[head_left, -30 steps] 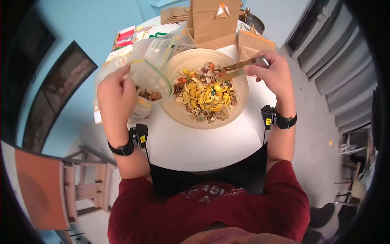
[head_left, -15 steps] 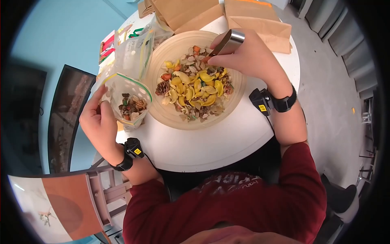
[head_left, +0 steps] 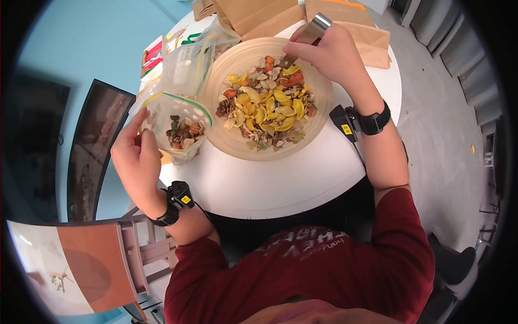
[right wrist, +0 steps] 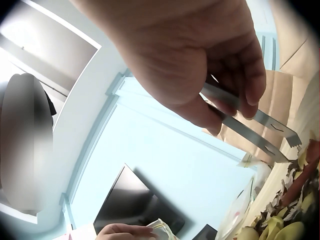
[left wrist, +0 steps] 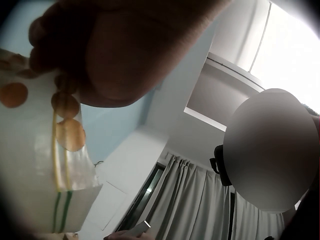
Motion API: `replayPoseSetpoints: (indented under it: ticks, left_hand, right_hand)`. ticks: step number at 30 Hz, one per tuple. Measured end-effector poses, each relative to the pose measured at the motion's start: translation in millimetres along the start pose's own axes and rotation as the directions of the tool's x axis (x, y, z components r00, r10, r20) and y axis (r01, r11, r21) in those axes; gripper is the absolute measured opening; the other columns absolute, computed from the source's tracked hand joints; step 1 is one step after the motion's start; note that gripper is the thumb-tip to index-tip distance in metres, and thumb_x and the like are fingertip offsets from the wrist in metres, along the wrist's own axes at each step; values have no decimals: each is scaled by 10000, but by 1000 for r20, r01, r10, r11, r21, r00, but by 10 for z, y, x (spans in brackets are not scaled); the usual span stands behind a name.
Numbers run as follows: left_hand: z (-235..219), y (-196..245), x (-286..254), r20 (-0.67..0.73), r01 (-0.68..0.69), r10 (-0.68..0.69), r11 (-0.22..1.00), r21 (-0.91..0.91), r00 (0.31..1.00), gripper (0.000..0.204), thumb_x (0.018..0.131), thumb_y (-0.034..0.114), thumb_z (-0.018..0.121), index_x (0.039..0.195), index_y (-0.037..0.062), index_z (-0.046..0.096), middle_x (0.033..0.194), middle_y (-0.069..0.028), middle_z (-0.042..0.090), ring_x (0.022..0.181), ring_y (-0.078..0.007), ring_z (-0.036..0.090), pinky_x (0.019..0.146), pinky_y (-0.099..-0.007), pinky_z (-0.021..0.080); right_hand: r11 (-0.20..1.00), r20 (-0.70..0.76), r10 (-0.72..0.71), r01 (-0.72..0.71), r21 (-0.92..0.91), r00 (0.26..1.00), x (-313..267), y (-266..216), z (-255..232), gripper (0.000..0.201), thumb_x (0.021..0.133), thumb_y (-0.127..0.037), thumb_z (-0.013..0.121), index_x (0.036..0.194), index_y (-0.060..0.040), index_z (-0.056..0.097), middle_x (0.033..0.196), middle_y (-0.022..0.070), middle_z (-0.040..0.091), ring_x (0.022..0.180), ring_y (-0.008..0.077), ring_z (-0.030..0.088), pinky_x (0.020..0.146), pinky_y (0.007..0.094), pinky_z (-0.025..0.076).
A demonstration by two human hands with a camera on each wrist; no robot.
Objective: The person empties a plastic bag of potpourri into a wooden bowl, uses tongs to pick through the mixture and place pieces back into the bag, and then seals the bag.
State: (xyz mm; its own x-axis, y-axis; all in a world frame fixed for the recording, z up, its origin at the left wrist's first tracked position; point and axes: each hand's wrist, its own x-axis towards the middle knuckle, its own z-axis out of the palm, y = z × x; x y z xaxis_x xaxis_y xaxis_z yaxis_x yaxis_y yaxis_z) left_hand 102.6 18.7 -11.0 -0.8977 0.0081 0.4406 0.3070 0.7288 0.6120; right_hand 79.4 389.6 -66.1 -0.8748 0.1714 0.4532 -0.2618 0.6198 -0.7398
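Observation:
My left hand (head_left: 135,156) pinches the rim of a clear zip bag (head_left: 174,103) with a green and yellow closure. Its mouth gapes towards the head camera, and brown dried pieces (head_left: 186,132) lie inside. In my right hand (head_left: 339,56) are metal tongs (right wrist: 250,134), slanting down over the back of a round, pale bowl (head_left: 325,102). The right wrist view has their toothed tips parted, right at the dried mix. Yellow shell-shaped pieces (head_left: 264,110), orange chunks and a pine cone (head_left: 225,107) lie in the bowl.
Brown paper bags (head_left: 259,19) stand behind the bowl. A second clear bag (head_left: 186,67) lies to its left, near a red item (head_left: 154,53). The white table (head_left: 259,189) has a curved front edge. A wooden chair (head_left: 143,251) stands at the left.
The head view has tilted down. The zip bag's mouth has turned towards it, revealing the contents. My right hand has swung the tongs from a flat reach to a steeper downward slant over the bowl.

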Motion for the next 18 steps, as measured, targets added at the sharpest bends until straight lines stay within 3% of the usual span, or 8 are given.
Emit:
replayPoseSetpoints:
  ticks: [2,5,6,8,12,16,18]
  left_hand:
    - [26,-68,-14,-5,-17,17,1000,-10,1000,410,882,1,554,1251,-33,730,951,-173,771,724,-110,649,680,-285,527]
    - [88,-152,-39,28,-89,89,996,0,996,408,922,-20,545,1301,-49,693,1006,-125,752,605,-72,605,547,-234,493]
    - [106,-139,-46,21,-82,83,996,-16,996,409,909,-16,554,1289,-36,704,973,-144,749,636,-94,621,585,-253,501]
    - [127,-86,-53,8,-63,63,997,-44,998,410,883,-7,572,1263,-11,725,906,-183,744,698,-138,654,660,-292,518]
    - [138,-72,-39,3,-61,62,996,-64,998,406,886,-14,572,1265,-23,717,931,-191,741,672,-139,655,642,-287,515]
    - [216,-87,-45,-12,-87,87,987,-134,996,399,881,13,592,1254,-20,726,839,-157,724,632,-129,629,620,-288,505]
    - [225,-92,-60,20,-95,96,995,-36,995,402,879,24,599,1259,-19,726,820,-143,708,613,-127,601,606,-287,493]
  right_hand:
    - [994,-9,-21,22,106,1000,0,-39,36,201,868,-210,823,916,-21,777,736,13,709,623,70,615,567,242,475]
    - [980,21,-11,6,199,1000,24,-55,84,213,862,-213,826,918,-13,780,747,16,720,643,73,636,569,242,485]
    - [976,43,0,-10,220,999,29,-57,106,217,859,-213,828,919,-9,781,751,18,724,649,74,643,569,242,489]
    - [981,55,15,-25,195,998,21,-72,165,220,858,-213,826,923,-8,782,756,21,731,659,79,655,568,242,495]
    - [993,42,36,-41,113,998,5,-101,209,222,861,-228,819,917,-15,788,764,27,739,661,82,662,558,239,493]
    - [991,41,39,-43,125,998,6,-75,245,233,859,-249,819,902,-21,797,756,26,738,638,76,650,548,236,488]
    - [996,42,23,-26,80,999,-5,-159,213,235,856,-255,821,894,-23,801,748,24,734,625,73,642,548,238,487]
